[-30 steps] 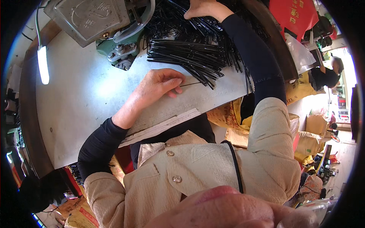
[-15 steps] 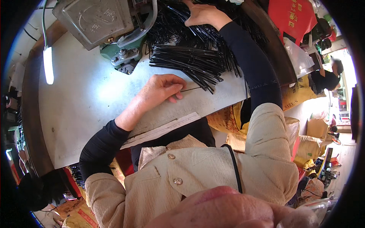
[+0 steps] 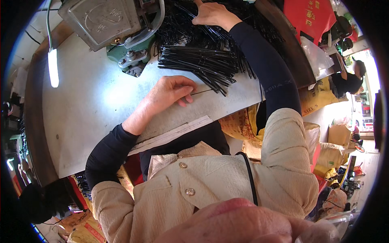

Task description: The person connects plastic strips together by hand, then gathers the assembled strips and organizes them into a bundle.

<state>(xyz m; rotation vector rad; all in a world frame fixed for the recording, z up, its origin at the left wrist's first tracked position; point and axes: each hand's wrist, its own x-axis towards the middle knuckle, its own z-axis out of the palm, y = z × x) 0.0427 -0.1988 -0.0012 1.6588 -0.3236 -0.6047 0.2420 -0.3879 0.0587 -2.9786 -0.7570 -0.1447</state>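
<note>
Desk [image 3: 81, 117]: rod stack [image 3: 196, 60] laid out, loose pile [image 3: 177, 33] remains. Left hand [image 3: 172, 94] fingers pinch thin rod [image 3: 204, 92]; right hand [image 3: 215, 15], can't tell.

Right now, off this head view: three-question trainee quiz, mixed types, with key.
1. True or false: the right hand is at the loose pile of black rods, on the far part of the table.

2. Multiple choice: which of these lies nearest the left hand?
A) the red bag
B) the rod bundle
C) the yellow sacks

3. Fill the gap: in the picture, the lit lamp hangs to the ____ of the machine.

Key: 1. True. 2. B. 3. Left.
</note>
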